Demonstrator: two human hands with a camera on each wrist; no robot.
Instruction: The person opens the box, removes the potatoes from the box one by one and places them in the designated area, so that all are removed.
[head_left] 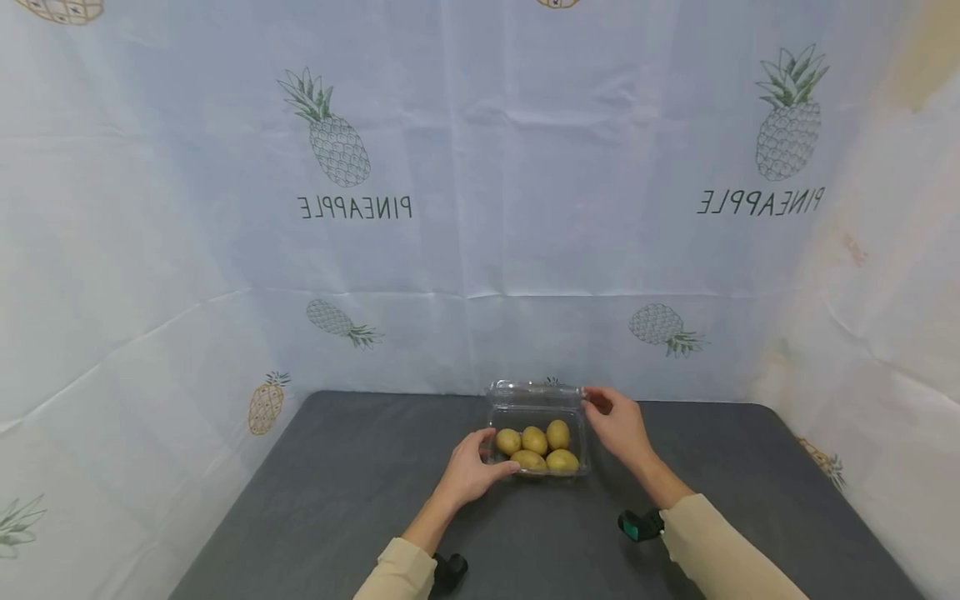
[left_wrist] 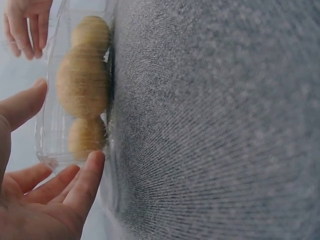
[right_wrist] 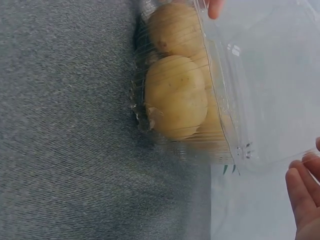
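Observation:
A clear plastic clamshell box (head_left: 576,427) stands on the table, its hinged lid (head_left: 534,392) raised at the back. Several yellow potatoes (head_left: 557,434) lie inside. My left hand (head_left: 468,473) holds the box at its left end, thumb by the front rim and fingers against the side wall. At the lid's right edge, my right hand (head_left: 617,423) pinches the plastic between thumb and fingers. The right wrist view shows these fingertips (right_wrist: 296,187) at the edge of the lid. Potatoes (left_wrist: 82,82) show through the box wall in the left wrist view.
A dark grey cloth (head_left: 360,500) covers the table. White curtains (head_left: 525,208) with pineapple prints hang behind it and on both sides. Each wrist wears a black strapped device, such as the one (head_left: 641,525) on the right.

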